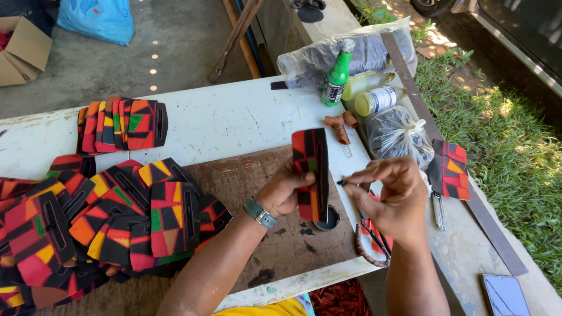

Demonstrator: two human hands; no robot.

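The left hand (pixel 285 191) grips one patterned piece (pixel 311 172); the right hand (pixel 391 196) pinches maybe a thin tool. Many pieces (pixel 91 225) lie piled on the counter (pixel 232 120).

Bright dappled daylight, sharp focus

Left forearm rising from bottom centre toward frame middle, watch on wrist; left hand (pixel 284 191) curled, thumb uppermost, fingers closed in a grip. Right forearm rising from lower right; right hand (pixel 391 194) bent inward, fingertips pinched together, pointing left.
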